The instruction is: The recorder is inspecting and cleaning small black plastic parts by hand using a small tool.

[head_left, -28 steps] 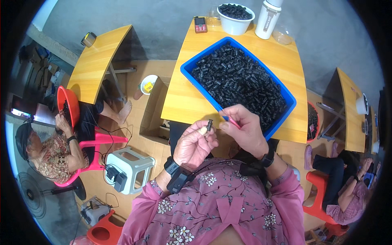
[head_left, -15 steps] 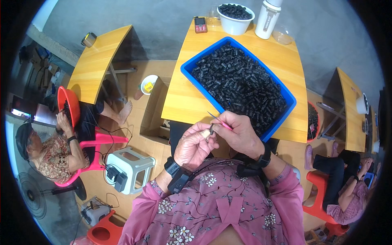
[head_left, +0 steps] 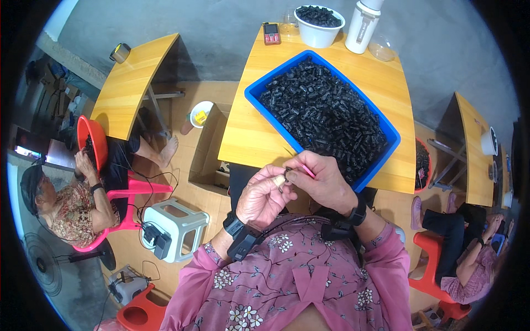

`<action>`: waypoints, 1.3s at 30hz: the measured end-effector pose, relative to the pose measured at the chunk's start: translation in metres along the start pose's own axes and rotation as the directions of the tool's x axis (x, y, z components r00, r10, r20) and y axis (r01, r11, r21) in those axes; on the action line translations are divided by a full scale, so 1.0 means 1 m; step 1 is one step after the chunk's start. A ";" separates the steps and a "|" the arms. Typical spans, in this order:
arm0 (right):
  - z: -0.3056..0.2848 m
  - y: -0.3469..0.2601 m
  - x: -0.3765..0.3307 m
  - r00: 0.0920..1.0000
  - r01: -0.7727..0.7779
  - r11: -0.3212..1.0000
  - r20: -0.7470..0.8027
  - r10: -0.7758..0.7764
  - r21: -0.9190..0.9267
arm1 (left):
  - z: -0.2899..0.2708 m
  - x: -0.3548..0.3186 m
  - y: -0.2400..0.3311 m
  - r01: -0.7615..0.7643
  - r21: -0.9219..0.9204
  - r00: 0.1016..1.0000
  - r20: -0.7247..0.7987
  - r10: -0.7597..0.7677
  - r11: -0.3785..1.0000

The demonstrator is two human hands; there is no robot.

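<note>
My left hand [head_left: 260, 197] is closed, pinching a small dark part [head_left: 287, 172] between thumb and fingertips; it is mostly hidden by the fingers. A pale covering [head_left: 279, 180] shows on one of its digits. Right beside it, my right hand [head_left: 326, 182] grips a thin pointed tool with a pink handle [head_left: 306, 170], its fingertips meeting those of my left hand at the dark part. Both hands are in front of my body, at the near edge of the table. Just beyond them lies a blue tray [head_left: 393, 138] heaped with small black plastic pieces [head_left: 326, 110].
On the yellow wooden table [head_left: 243, 129] stand a white tub [head_left: 319, 36] of black pieces, a white bottle [head_left: 361, 27] and a red phone [head_left: 271, 34]. A cardboard box [head_left: 208, 151] and a white stool [head_left: 179, 226] are at left. Other people sit on both sides.
The pink-handled tool has tilted a little steeper in my right hand. My hands stay in nearly the same place, fingertips together.
</note>
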State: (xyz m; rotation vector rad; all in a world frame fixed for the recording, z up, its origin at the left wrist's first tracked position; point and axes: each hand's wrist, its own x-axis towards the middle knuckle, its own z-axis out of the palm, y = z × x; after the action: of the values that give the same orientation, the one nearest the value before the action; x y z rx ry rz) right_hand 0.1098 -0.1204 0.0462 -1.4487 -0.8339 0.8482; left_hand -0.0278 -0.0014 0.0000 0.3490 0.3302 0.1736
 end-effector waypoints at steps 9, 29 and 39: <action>-0.005 0.000 -0.002 0.999 -0.033 0.998 0.014 0.032 0.057 | 0.004 0.001 -0.001 0.028 -0.104 0.998 0.062 -0.021 0.994; 0.000 0.001 -0.007 0.989 0.061 0.982 -0.119 -0.084 -0.181 | 0.008 0.001 0.009 -0.023 0.059 0.998 0.068 0.019 0.998; -0.001 0.010 -0.007 0.968 0.166 0.929 -0.126 -0.218 -0.332 | 0.005 0.003 0.008 -0.026 0.158 0.999 -0.026 0.030 0.987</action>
State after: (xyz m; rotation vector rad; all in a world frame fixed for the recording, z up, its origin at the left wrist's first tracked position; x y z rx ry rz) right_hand 0.1076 -0.1277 0.0367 -1.6600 -1.0043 0.4532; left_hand -0.0239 0.0052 0.0068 0.5077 0.3681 0.1809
